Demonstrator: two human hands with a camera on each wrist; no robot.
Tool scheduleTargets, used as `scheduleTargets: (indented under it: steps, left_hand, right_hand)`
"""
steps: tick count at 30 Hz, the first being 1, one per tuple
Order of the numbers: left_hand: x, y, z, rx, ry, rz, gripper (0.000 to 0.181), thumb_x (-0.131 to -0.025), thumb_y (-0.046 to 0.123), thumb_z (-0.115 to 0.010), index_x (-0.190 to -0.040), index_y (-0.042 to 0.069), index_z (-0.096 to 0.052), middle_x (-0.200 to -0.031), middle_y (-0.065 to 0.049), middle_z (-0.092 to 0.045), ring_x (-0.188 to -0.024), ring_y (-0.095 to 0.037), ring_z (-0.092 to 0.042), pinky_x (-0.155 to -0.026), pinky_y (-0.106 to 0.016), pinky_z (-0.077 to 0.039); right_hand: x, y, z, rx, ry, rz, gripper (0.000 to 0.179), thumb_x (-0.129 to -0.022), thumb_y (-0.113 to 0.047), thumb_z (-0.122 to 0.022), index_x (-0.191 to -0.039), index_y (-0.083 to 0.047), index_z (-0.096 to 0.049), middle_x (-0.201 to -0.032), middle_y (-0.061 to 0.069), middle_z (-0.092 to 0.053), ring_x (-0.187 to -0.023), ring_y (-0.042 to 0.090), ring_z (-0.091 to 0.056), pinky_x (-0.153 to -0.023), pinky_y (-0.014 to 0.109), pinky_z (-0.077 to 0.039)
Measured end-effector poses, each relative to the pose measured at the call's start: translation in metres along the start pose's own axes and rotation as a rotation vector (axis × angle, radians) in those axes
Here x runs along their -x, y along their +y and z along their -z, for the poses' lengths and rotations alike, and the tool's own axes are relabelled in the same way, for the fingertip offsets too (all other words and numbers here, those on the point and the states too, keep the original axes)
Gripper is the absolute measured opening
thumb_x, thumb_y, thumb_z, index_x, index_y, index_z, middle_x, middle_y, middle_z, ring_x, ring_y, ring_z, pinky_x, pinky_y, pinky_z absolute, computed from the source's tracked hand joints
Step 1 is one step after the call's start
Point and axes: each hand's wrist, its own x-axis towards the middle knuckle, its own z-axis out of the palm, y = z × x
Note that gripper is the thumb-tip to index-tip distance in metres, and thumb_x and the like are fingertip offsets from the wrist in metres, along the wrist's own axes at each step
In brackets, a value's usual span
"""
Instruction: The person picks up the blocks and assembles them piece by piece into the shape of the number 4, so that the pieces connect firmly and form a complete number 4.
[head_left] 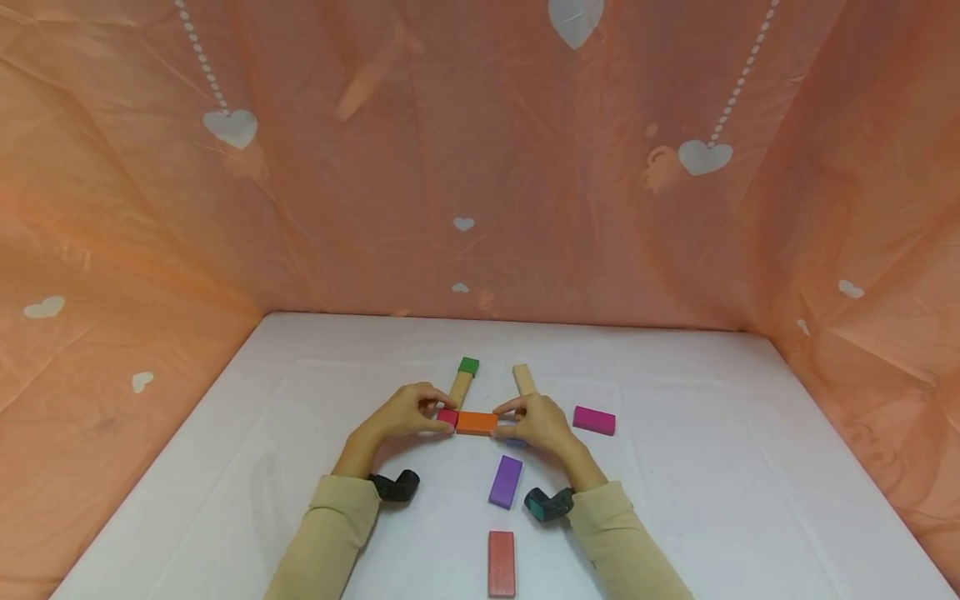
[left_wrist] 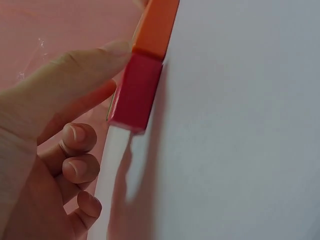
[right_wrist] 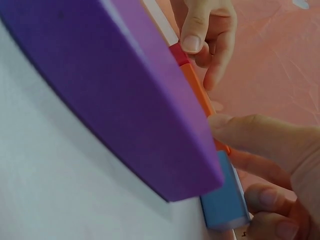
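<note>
Left hand pinches red block; right hand, seemingly, orange block

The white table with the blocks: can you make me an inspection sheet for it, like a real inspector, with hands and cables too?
Surface: white table, blocks lying on it.
Job's things: red block and orange block touch end to end; blue block is by the orange one's other end.
Clutter: purple block, magenta block and pale red block lie apart.
Hands: left hand pinches the red block; right hand pinches the orange block.
Cables: nothing seen.
Surroundings: orange cloth with white hearts at the back and sides.
</note>
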Motion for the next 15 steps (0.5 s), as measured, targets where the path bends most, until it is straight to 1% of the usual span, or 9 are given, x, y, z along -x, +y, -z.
scheduleTargets:
  steps: [7,11,15]
  left_hand:
    - [-0.003,0.0,-0.006,-0.019,0.012,-0.086,0.033,-0.075,0.013,-0.082,-0.104,0.001,-0.073,-0.08,-0.009,-0.055,-0.072,-0.008,-0.041,-0.064,-0.017,-0.035]
    - [-0.003,0.002,-0.01,-0.028,0.002,-0.091,0.031,-0.075,0.015,-0.081,-0.103,0.003,-0.074,-0.079,-0.008,-0.055,-0.072,-0.008,-0.041,-0.064,-0.017,-0.034]
    - [-0.003,0.002,-0.012,-0.047,0.014,-0.076,0.031,-0.075,0.016,-0.082,-0.103,0.005,-0.074,-0.077,-0.005,-0.052,-0.072,-0.008,-0.041,-0.064,-0.017,-0.033]
  right_hand:
    - [-0.002,0.002,0.001,-0.017,-0.001,-0.011,0.033,-0.072,-0.026,-0.084,-0.102,-0.014,-0.077,-0.063,-0.004,-0.044,-0.065,0.012,-0.041,-0.058,0.023,-0.027]
    - [0.0,0.006,0.002,-0.03,0.001,-0.002,0.035,-0.072,-0.027,-0.084,-0.103,-0.014,-0.076,-0.06,-0.004,-0.041,-0.063,0.011,-0.039,-0.058,0.022,-0.026]
    - [0.003,0.011,0.007,-0.09,-0.006,0.02,0.036,-0.073,-0.024,-0.083,-0.105,-0.01,-0.075,-0.059,-0.004,-0.037,-0.061,0.011,-0.036,-0.057,0.021,-0.026]
